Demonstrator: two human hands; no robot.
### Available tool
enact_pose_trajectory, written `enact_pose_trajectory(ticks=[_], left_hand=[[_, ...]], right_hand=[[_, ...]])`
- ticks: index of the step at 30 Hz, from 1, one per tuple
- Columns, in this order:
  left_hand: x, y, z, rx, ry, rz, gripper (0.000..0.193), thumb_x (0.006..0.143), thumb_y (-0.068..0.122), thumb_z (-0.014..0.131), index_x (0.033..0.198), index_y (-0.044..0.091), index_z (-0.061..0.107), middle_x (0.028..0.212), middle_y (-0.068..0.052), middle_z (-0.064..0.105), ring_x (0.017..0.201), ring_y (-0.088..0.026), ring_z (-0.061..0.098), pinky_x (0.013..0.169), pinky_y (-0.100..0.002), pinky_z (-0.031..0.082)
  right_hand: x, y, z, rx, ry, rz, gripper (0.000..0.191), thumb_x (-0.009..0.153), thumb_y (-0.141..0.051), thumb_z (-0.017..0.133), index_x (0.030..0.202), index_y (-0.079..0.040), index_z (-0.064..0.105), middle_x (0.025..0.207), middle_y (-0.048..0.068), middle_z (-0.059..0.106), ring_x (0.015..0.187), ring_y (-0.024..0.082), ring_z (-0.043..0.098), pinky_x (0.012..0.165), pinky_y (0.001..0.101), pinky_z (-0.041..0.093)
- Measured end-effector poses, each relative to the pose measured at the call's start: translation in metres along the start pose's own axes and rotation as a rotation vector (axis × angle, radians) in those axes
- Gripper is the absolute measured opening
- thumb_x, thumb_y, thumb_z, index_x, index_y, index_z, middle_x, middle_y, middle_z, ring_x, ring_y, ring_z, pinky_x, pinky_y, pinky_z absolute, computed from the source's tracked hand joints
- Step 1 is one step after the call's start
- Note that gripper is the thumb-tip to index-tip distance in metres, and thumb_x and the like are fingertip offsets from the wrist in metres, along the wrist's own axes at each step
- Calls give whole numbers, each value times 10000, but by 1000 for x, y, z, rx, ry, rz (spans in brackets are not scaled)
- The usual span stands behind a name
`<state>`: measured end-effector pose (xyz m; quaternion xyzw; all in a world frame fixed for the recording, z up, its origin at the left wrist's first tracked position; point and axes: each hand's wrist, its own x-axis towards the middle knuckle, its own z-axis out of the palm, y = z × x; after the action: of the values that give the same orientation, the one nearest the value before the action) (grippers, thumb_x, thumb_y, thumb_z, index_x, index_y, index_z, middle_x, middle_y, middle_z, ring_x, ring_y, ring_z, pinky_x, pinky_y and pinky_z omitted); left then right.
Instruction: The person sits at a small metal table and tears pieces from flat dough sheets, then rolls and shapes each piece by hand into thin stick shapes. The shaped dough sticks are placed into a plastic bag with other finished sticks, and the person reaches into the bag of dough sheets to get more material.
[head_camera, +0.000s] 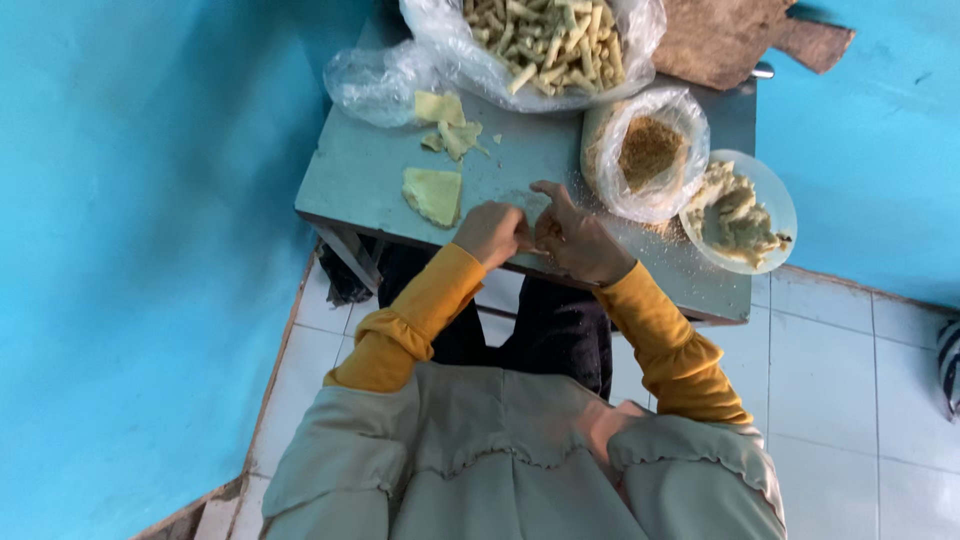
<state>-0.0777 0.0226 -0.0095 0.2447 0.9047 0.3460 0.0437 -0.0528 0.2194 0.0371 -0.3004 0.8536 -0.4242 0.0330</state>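
My left hand (490, 232) and my right hand (574, 238) meet at the near edge of a small grey-blue table (365, 175). Their fingertips press together on something small between them; what it is stays hidden. A folded pale yellow wrapper sheet (433, 194) lies just left of my left hand. More torn wrapper pieces (448, 124) lie farther back. Both arms wear yellow sleeves.
A clear bag of pale rolled sticks (545, 40) sits at the table's far side. A bag of brown crumbs (648, 152) and a plate of pale filling (740, 212) stand to the right. Blue wall on the left, white tiled floor (850, 380) on the right.
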Motion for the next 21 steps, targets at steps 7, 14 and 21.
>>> enact_pose_trajectory(ticks=[7, 14, 21], left_hand=[[-43, 6, 23, 395, 335, 313, 91, 907, 99, 684, 974, 38, 668, 917, -95, 670, 909, -266, 648, 767, -368, 561], [-46, 10, 12, 636, 308, 419, 143, 805, 100, 678, 935, 45, 662, 964, -97, 606, 972, -243, 583, 852, -333, 538], [-64, 27, 16, 798, 398, 389, 306, 831, 178, 655, 1062, -18, 699, 1118, -116, 606, 1093, -264, 543, 991, -371, 483]], right_hand=[[-28, -16, 25, -451, 200, -223, 464, 981, 25, 608, 1403, 40, 414, 983, 198, 705, 836, 324, 719, 680, 386, 599], [-16, -20, 18, -350, 214, -145, 542, 890, 22, 644, 1383, 40, 419, 936, 175, 712, 845, 341, 720, 716, 409, 594], [-27, -16, 26, -551, 258, -208, 462, 946, 12, 670, 1354, 80, 462, 972, 189, 716, 842, 341, 716, 722, 423, 590]])
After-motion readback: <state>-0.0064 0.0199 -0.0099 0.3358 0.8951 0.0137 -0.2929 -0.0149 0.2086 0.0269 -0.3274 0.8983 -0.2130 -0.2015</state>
